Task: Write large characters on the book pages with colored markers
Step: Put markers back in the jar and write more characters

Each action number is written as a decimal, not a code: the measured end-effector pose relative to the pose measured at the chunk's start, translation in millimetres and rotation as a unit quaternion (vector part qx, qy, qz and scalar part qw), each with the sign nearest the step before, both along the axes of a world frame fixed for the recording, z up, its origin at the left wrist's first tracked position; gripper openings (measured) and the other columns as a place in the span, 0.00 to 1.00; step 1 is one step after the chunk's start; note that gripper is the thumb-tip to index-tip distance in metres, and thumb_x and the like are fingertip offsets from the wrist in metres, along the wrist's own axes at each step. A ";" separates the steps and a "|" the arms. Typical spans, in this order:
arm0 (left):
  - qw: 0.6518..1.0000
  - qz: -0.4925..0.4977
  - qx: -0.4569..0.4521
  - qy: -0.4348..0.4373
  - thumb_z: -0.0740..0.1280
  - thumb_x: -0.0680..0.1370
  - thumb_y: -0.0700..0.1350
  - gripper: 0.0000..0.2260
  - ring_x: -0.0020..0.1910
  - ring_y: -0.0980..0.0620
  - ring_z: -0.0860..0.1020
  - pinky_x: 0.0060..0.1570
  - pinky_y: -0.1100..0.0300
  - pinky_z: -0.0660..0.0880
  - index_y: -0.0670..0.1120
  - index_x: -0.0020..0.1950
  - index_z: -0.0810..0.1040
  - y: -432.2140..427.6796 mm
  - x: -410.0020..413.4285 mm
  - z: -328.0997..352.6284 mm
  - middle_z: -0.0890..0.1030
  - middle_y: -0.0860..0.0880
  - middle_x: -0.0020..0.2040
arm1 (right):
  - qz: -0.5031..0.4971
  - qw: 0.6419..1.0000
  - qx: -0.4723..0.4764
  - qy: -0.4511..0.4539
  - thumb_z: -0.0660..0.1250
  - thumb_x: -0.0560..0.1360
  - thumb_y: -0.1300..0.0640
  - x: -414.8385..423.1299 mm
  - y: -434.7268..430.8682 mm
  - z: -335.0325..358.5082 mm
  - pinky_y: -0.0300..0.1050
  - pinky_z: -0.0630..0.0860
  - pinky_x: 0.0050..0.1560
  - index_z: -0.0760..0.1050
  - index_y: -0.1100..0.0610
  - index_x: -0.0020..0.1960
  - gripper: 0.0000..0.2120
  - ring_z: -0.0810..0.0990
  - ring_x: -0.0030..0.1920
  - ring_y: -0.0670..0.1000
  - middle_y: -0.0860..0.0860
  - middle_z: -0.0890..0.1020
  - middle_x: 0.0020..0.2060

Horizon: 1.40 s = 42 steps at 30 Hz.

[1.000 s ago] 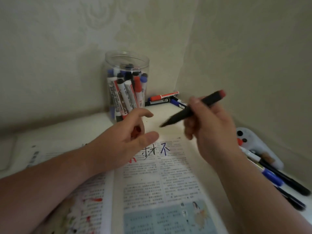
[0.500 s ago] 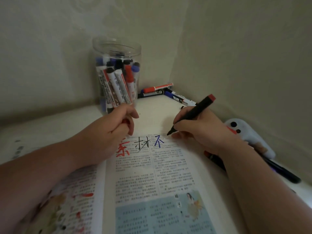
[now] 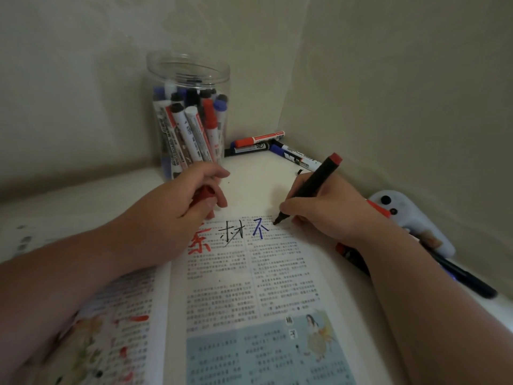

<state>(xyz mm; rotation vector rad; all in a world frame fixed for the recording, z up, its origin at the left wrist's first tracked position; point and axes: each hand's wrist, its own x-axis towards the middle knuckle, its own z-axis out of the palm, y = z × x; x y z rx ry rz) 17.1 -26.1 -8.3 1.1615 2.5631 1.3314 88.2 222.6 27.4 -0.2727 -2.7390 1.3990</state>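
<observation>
An open book [image 3: 222,287] is laid on the pale bench [image 3: 258,179], which is set into a corner between two walls. Three large characters are seen along the top of the right page: a red character [image 3: 199,241] nearest the fold, a black character [image 3: 232,234] beside it, and a blue character [image 3: 260,230] further right.

A black marker [image 3: 313,184] with a red end is pinched in the right hand [image 3: 327,215] between thumb and curled fingers. It is tilted so that the red end points up and away, and its tip is placed on the page just to the right of the blue character. The heel of this hand is rested at the right edge of the page.

The left hand [image 3: 177,215] is curled round a red cap [image 3: 204,194] and is rested at the top of the book near the fold, partly covering the red character. The left forearm is laid across the left page.

Just behind the left hand a clear jar [image 3: 188,79] is stood, filled with upright markers [image 3: 191,129] capped in black, blue and red. In the corner beside the jar, a red marker [image 3: 259,139], a black-capped marker [image 3: 249,148] and a blue marker [image 3: 297,157] are left lying on the bench. To the right, against the wall, a white toy-like object [image 3: 410,218] with black dots is seen, and a black pen [image 3: 466,279] is laid near it, partly hidden by the right forearm.
</observation>
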 end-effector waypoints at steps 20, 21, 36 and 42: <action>1.000 -0.002 -0.004 0.001 0.69 0.80 0.42 0.19 0.53 0.62 0.78 0.48 0.64 0.72 0.63 0.64 0.72 0.3 1.1 0.8 0.82 0.65 0.52 | -0.004 1.000 -0.026 -0.002 0.74 0.73 0.63 2.4 -0.1 0.7 0.40 0.75 0.35 0.78 0.62 0.38 0.07 0.79 0.30 0.45 0.48 0.80 0.26; 1.000 -0.002 -0.004 0.001 0.69 0.79 0.42 0.19 0.53 0.62 0.78 0.48 0.65 0.71 0.63 0.63 0.72 0.5 1.3 0.8 0.82 0.65 0.52 | -0.002 1.000 -0.011 -0.002 0.74 0.73 0.62 1.9 0.3 -0.2 0.41 0.75 0.36 0.79 0.63 0.39 0.07 0.80 0.31 0.45 0.49 0.80 0.27; 0.994 0.017 0.084 -0.061 0.77 0.72 0.38 0.25 0.47 0.53 0.82 0.53 0.50 0.80 0.61 0.61 0.76 1.7 0.5 -2.7 0.83 0.58 0.51 | 0.019 1.000 -0.020 0.005 0.73 0.71 0.64 2.4 1.4 0.2 0.46 0.71 0.38 0.77 0.57 0.32 0.11 0.75 0.30 0.46 0.49 0.78 0.26; 0.987 0.026 0.143 -0.075 0.79 0.69 0.36 0.24 0.42 0.53 0.82 0.47 0.60 0.80 0.54 0.59 0.77 4.6 3.8 -0.5 0.81 0.54 0.47 | 0.015 1.000 -0.003 0.012 0.73 0.69 0.60 0.2 3.5 -2.8 0.52 0.75 0.43 0.76 0.58 0.32 0.09 0.78 0.35 0.50 0.52 0.81 0.29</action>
